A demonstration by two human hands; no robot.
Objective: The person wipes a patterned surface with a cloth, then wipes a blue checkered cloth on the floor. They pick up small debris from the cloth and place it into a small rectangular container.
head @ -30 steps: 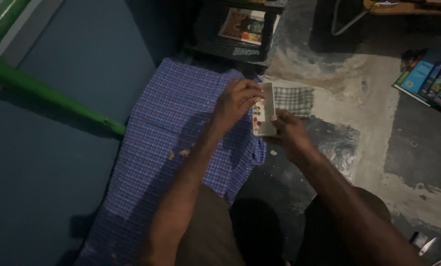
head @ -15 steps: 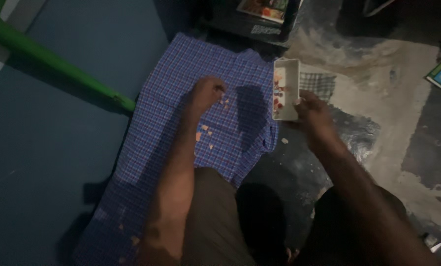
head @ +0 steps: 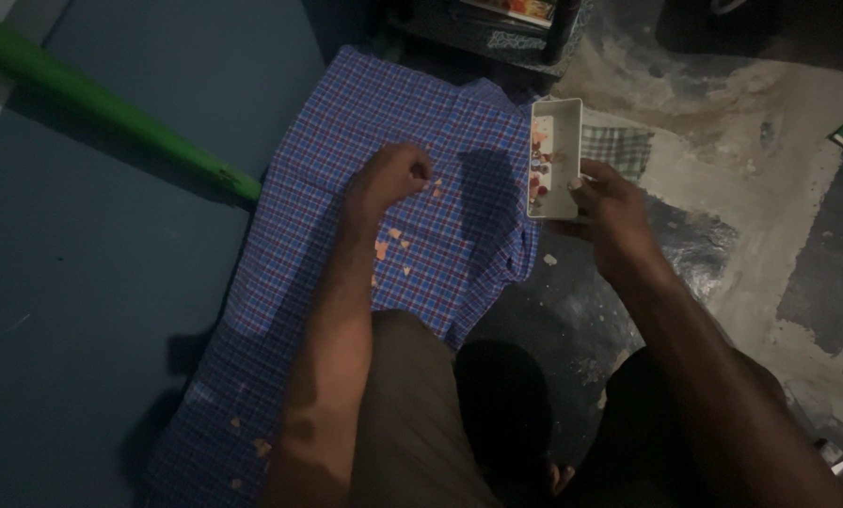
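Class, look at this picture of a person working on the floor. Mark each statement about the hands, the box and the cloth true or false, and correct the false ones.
1. The right hand holds a small white box. True.
2. The white box is empty. False: small coloured pieces lie inside it.
3. The left hand rests over a blue checked cloth. True.
4. The small orange pieces lie on the bare floor. False: they lie scattered on the checked cloth by the left hand.
5. A green pole lies to the left of the cloth. True.
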